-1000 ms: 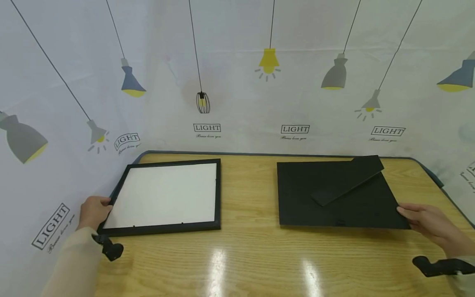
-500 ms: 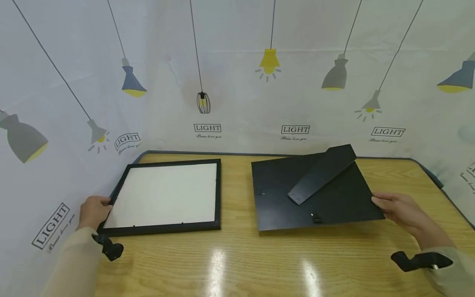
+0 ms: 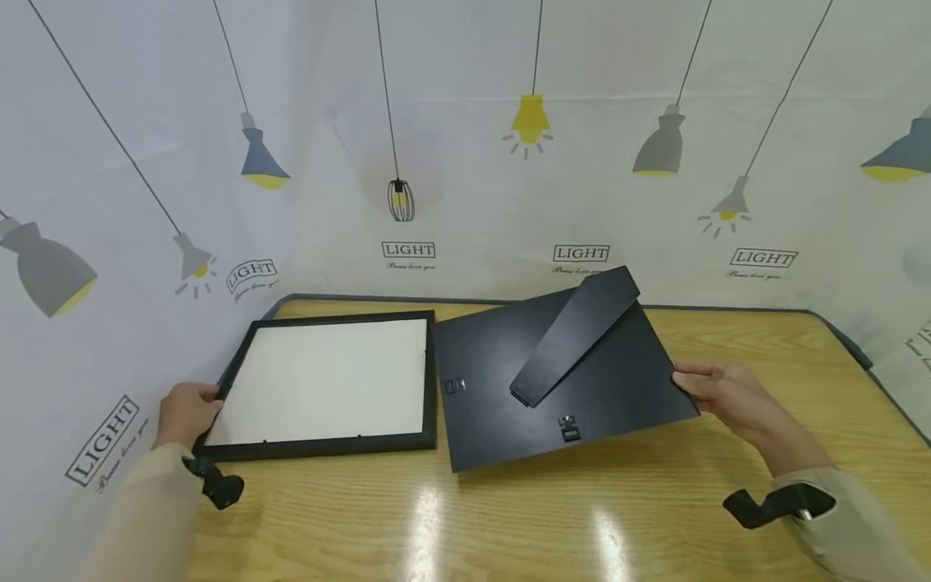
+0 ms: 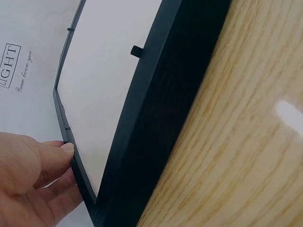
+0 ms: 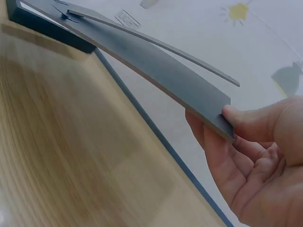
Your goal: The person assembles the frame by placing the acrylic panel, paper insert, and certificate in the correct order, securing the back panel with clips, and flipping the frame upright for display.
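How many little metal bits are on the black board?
2. On the black board, one small fitting sits near the left edge, and the other fitting is near the edge closest to the person. The slanted stand could hide more.

The backing board [image 3: 596, 388] looked smooth, with a soft satin sheen, and its stand [image 3: 575, 335] shared that finish. The small hanger [image 3: 570, 428] on the board looked like metal and caught the light. The frame [image 3: 313, 448] appeared smooth and mostly matt, while the panel [image 3: 327, 384] inside it was flat, matt and paper-like. The grained wood-look tabletop [image 3: 327, 525] was glossy, throwing back bright streaks; the backdrop [image 3: 465, 178] resembled matt, faintly creased cloth.
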`<state>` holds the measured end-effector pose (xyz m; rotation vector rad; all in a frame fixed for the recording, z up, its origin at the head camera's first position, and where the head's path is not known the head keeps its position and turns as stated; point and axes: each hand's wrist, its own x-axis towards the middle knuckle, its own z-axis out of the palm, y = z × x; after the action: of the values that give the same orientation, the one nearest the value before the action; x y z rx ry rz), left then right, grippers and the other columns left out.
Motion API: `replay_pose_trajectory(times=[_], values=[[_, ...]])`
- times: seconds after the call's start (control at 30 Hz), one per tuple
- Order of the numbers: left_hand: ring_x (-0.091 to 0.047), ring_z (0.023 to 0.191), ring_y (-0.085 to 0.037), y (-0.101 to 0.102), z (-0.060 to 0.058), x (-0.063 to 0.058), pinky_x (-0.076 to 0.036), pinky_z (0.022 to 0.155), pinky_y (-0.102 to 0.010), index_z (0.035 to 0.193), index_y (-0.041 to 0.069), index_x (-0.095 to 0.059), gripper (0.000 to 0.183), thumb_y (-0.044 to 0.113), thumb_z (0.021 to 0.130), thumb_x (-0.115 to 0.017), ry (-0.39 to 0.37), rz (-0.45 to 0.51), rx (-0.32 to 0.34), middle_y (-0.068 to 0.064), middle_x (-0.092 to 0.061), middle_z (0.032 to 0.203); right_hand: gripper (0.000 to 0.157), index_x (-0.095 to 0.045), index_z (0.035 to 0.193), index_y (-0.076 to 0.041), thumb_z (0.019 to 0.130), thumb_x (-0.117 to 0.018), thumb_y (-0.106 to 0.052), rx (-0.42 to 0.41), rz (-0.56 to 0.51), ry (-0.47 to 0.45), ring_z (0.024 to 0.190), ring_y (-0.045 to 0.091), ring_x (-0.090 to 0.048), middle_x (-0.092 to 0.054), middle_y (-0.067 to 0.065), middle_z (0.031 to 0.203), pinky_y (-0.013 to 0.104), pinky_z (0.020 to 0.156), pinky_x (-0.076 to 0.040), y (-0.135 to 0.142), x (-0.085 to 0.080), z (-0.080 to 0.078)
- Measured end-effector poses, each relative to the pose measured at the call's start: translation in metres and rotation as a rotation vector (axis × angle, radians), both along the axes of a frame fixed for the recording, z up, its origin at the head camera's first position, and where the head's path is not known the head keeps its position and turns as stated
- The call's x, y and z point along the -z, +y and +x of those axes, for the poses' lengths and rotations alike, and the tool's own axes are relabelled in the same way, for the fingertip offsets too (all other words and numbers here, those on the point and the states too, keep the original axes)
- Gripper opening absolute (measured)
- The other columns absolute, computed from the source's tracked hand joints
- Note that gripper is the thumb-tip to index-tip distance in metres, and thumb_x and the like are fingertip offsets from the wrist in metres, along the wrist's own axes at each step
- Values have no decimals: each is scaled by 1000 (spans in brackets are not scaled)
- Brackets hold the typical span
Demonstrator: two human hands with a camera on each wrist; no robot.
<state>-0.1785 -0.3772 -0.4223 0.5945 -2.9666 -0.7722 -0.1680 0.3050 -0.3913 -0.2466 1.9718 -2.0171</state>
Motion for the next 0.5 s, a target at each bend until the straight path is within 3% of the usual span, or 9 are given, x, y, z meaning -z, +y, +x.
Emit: replay_pose_trajectory(times=[0.1,0.2,0.27,0.5], values=[[-45,108,-50,0,0,0,-41,87,-55,114,-19,-49,31,-6,86,-52,-8,9,-5,-37,-48,115,24,-60,115,-11,94,-50,-5,11,33,-7,83,13,-65,-66,-6,97,27,70,-53,-14,-3,-1],[-45,108,-50,0,1,0,-40,87,-55,115,-19,-49,31,-6,87,-52,-7,14,-7,-37,-48,115,40,-41,129,11,94,-51,-7,32,66,-19,83,13,-65,-65,-7,96,27,70,-53,-27,-6,-3],[-45,107,-50,-1,1,1,-41,87,-55,114,-19,-49,31,-6,87,-52,-3,11,-4,-37,-49,115,52,-28,130,22,94,-51,-7,42,75,-21,82,12,-65,-64,-8,96,26,70,-53,-36,-7,-4],[-46,107,-49,-2,-1,3,-41,87,-54,114,-19,-50,30,-7,87,-53,3,14,-16,-36,-49,115,54,-27,131,21,93,-52,-8,85,34,-23,80,10,-65,-65,-8,93,26,70,-53,-67,-5,-10]])
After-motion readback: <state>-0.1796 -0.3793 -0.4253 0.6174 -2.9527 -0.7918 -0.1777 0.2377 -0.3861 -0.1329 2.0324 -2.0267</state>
